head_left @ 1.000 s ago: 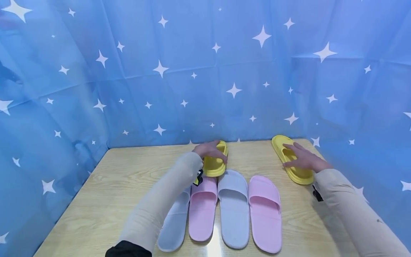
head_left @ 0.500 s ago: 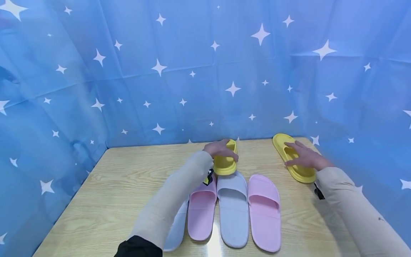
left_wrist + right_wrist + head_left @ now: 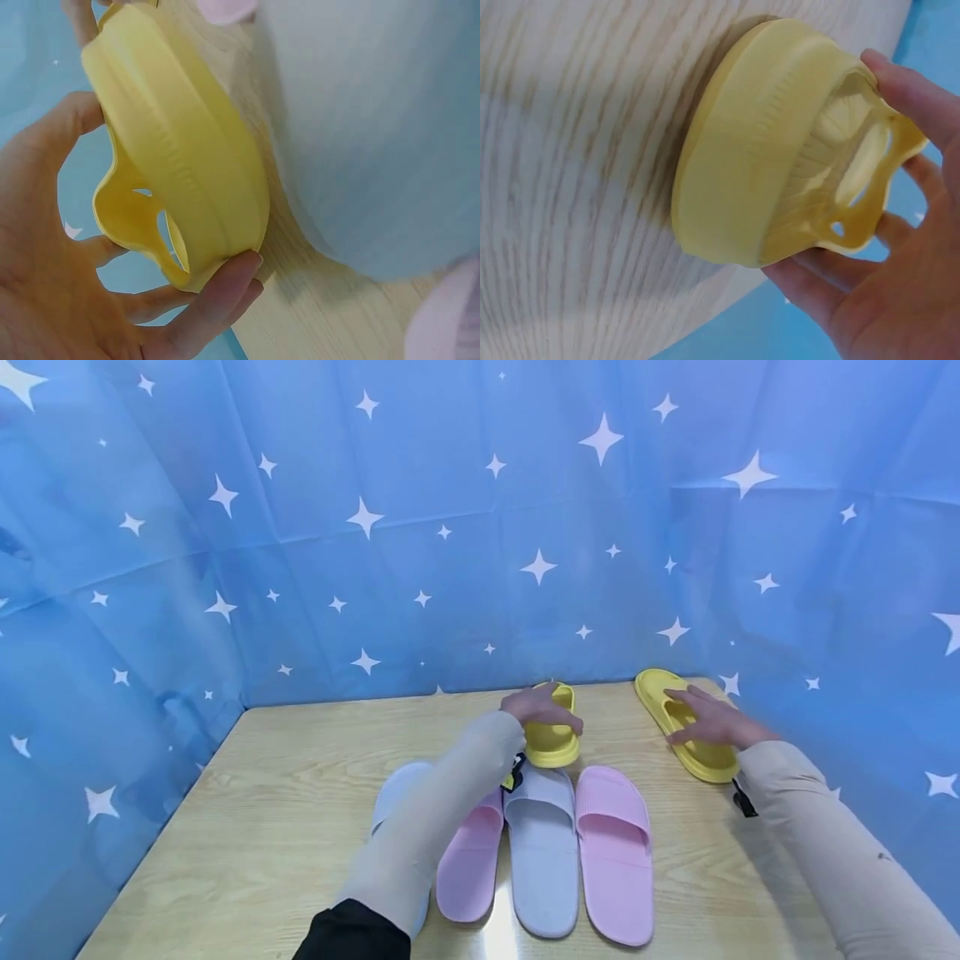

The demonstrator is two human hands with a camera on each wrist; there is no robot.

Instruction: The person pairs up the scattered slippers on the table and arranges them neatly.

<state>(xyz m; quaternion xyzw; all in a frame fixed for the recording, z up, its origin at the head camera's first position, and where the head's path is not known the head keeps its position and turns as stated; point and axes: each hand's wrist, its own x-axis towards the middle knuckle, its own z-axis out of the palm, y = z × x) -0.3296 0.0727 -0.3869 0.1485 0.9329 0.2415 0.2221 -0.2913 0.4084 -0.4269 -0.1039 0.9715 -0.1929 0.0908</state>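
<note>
Toward the back of the table, my left hand [image 3: 542, 706] grips a yellow slipper [image 3: 553, 747] across its sides, thumb and fingers on opposite edges in the left wrist view. That slipper sits just behind the toe of a grey-blue slipper [image 3: 546, 868]; whether it touches the table I cannot tell. At the back right corner, my right hand [image 3: 711, 724] holds a second yellow slipper [image 3: 708, 766], which lies slanted on the tabletop. Thumb and fingers clasp its sides in the right wrist view [image 3: 742, 157].
Side by side at the front lie a pink slipper [image 3: 617, 877], the grey-blue one, another pink slipper [image 3: 471, 870] and a second grey-blue slipper [image 3: 393, 787], partly hidden under my left sleeve. A blue star-patterned curtain [image 3: 450, 568] hangs behind the wooden table [image 3: 247, 827].
My left hand has carried its yellow slipper to the right, from behind the left pink slipper to behind the grey-blue one. The right hand and its slipper stay almost in place.
</note>
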